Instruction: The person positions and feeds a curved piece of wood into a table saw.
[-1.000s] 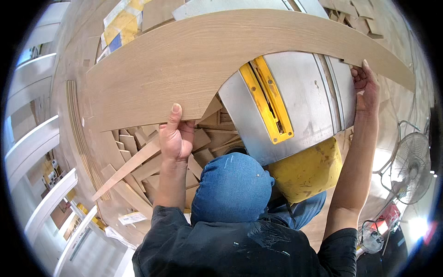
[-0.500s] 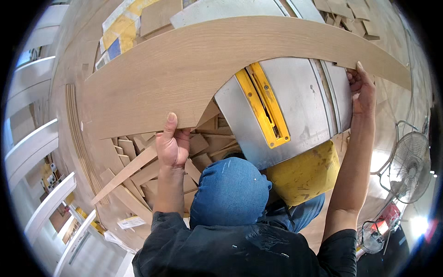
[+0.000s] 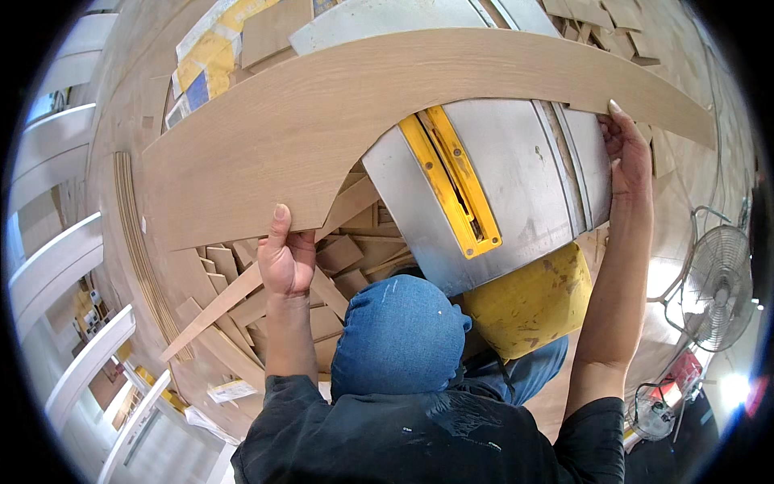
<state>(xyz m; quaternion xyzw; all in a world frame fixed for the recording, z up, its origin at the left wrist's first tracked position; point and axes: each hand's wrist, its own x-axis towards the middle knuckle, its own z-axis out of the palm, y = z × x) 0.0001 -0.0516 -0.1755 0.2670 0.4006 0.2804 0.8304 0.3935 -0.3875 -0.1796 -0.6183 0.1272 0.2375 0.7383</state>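
Note:
A long wood-grain board (image 3: 266, 137) lies across the grey metal top of a table saw (image 3: 516, 161), hiding part of it. The board is wide at the left, narrow at the right, with a cut-away stretch along its near edge. My left hand (image 3: 284, 262) grips the near edge of the wide part, thumb on top and fingers underneath. At the narrow part, my right hand (image 3: 629, 153) pinches the near edge, its thumb against the board and its fingers partly hidden below. Between the hands, the saw's yellow throat insert (image 3: 451, 181) shows through the cut-away, a dark slot along its middle.
Wood offcuts (image 3: 343, 254) are heaped below the board at the left. A yellow box-like part (image 3: 532, 302) sits under the saw's near edge, by my knees. Long strips (image 3: 137, 234) lie stacked on the floor further left. A fan (image 3: 717, 282) stands at right.
The board's wide end has shifted a little to the left and toward me, my left hand moving with it. My right hand has slid slightly left and away, still on the edge.

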